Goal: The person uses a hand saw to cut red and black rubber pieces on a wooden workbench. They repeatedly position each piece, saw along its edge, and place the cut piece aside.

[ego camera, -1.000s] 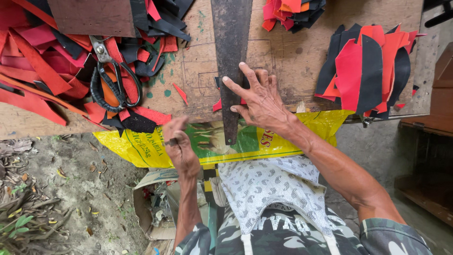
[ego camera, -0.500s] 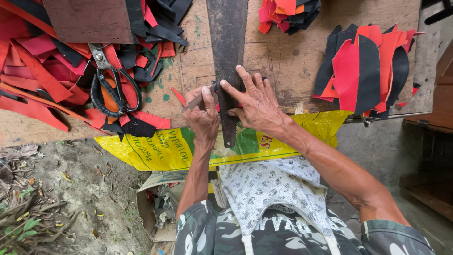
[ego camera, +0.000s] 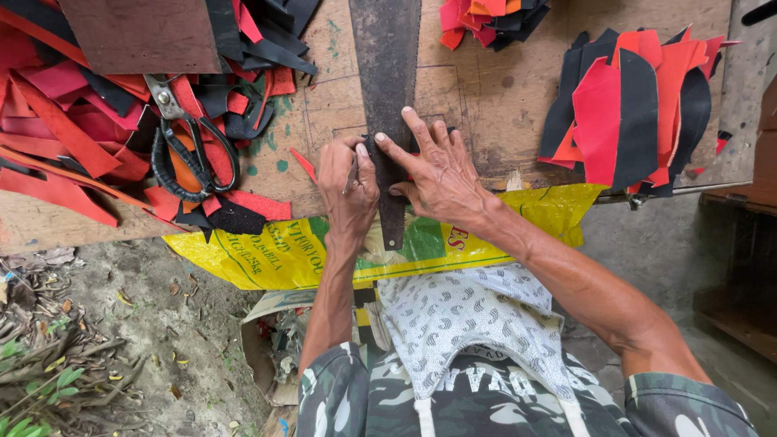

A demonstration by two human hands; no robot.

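Scissors (ego camera: 190,158) are lying among red and black scraps (ego camera: 73,137) at the far left. The left hand (ego camera: 348,190) is pinching a small tool against the dark saw blade (ego camera: 387,89) at centre, while the right hand (ego camera: 437,174) is pressing flat, fingers spread. The blade looks stiff, toothed; safest held by its flat faces.

saw blade (ego camera: 385,73) | dark, rusty, toothed | flat on board, tip overhanging edge

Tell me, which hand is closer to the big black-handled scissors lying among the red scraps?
The left. The left hand is just right of the black-handled scissors; the right hand is farther right, pressing on the dark saw blade.
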